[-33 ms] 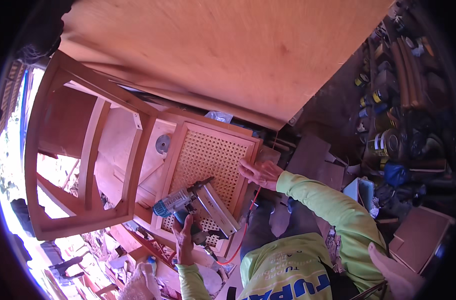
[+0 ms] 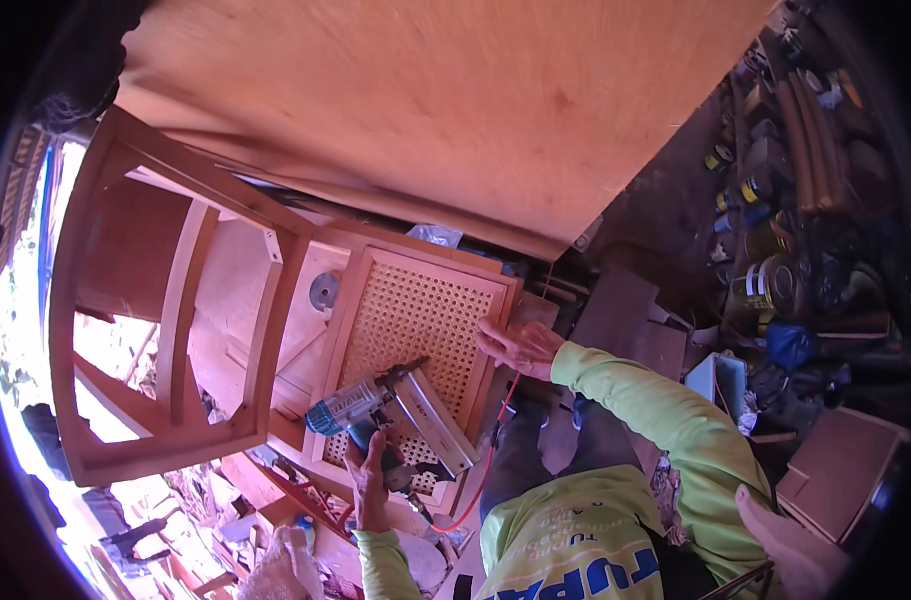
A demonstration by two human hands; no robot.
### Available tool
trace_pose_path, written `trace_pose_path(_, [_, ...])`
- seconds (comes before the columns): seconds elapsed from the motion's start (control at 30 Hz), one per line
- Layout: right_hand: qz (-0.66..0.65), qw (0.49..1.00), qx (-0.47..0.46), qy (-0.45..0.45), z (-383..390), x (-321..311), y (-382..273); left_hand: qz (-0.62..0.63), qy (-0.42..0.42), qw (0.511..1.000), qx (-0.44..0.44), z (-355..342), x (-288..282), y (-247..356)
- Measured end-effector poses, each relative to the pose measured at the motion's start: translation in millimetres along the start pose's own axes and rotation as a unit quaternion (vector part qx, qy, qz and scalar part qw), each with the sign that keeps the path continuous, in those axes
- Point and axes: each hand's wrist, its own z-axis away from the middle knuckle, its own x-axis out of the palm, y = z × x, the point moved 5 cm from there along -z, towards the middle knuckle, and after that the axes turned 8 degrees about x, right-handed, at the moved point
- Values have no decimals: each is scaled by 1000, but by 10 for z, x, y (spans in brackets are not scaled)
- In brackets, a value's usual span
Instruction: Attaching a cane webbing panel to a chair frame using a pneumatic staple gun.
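Observation:
My left hand (image 2: 368,478) grips the handle of a teal and silver nail gun (image 2: 380,408), whose long magazine lies across the lower part of a wooden frame with a woven cane panel (image 2: 415,320). A red hose (image 2: 487,462) runs from the gun down toward my body. My right hand (image 2: 515,345) presses flat on the right rail of that cane frame, fingers spread. Both arms are in lime green sleeves.
A bare wooden chair frame (image 2: 175,300) stands at the left against the cane frame. A large plywood sheet (image 2: 425,100) fills the top. Cans and cluttered tools (image 2: 775,260) sit at the right, with wooden boards (image 2: 625,310) and offcuts (image 2: 835,470) nearby.

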Motion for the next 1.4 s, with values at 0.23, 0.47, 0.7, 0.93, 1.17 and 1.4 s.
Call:
trace_pose_path(0.23, [-26,998,-28,54,-8,-95,-18,-34,-64,995,74,70,258,642])
trace_pose_path(0.47, [8,999,-8,-33,23,-5,14,-199,-195,954,114,-212,784,1679])
trace_pose_path(0.7, [64,993,-53,79,55,-23,-17,-338,-324,875,126,-778,1728,1869])
trace_pose_path(0.93, [212,965,-55,140,88,160,-42,-456,-405,774,170,-956,2289,1757])
trace_pose_path(1.17, [167,981,-38,94,-14,597,-10,-446,-440,760,171,-1039,2358,1654])
trace_pose_path(1.4, [243,968,-50,36,-35,632,-14,-465,-440,735,223,-1060,2399,1636])
